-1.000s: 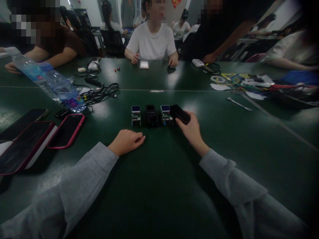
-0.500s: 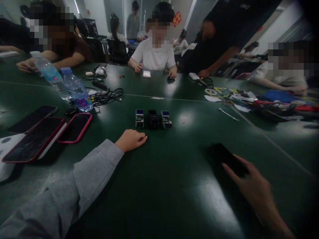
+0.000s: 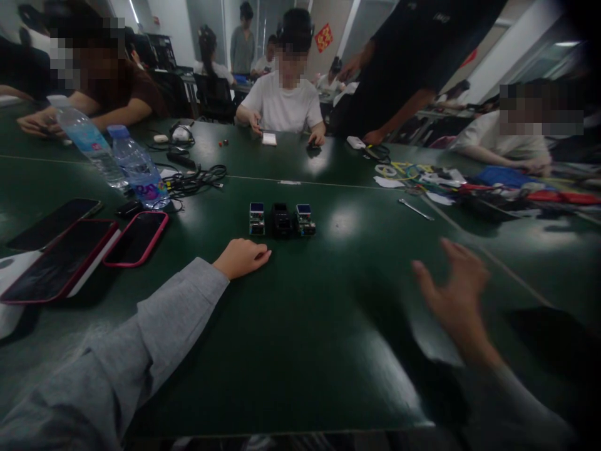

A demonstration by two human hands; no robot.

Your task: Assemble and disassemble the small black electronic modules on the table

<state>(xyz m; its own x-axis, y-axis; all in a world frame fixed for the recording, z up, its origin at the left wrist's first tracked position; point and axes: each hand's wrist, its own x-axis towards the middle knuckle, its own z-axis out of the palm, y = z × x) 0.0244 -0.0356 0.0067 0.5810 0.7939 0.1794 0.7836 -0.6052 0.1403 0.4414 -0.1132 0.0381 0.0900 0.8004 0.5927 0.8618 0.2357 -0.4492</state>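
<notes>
My left hand (image 3: 241,258) rests on the green table with its fingers loosely curled and nothing showing in them. Just beyond it stand three small devices in a row: a green circuit board with a little screen (image 3: 256,218), a black-cased unit (image 3: 282,220) and a second circuit board with a screen (image 3: 305,220). To the right, my right hand (image 3: 453,294) is raised above the table, fingers and thumb spread, holding nothing. A dark shape (image 3: 554,338) lies to the right of that wrist; whether it is an object or a shadow, I cannot tell.
On the left are a pink-framed phone (image 3: 136,239), a red-edged phone (image 3: 61,260), another dark phone (image 3: 54,223) and two water bottles (image 3: 141,169). Black cables (image 3: 200,180) lie behind. A wrench (image 3: 416,210) and tangled wires (image 3: 422,175) are at right. Other people sit around the table.
My right hand has let go of the black, phone-like object it held and opened its fingers. My left hand stays in place; the view has shifted slightly.
</notes>
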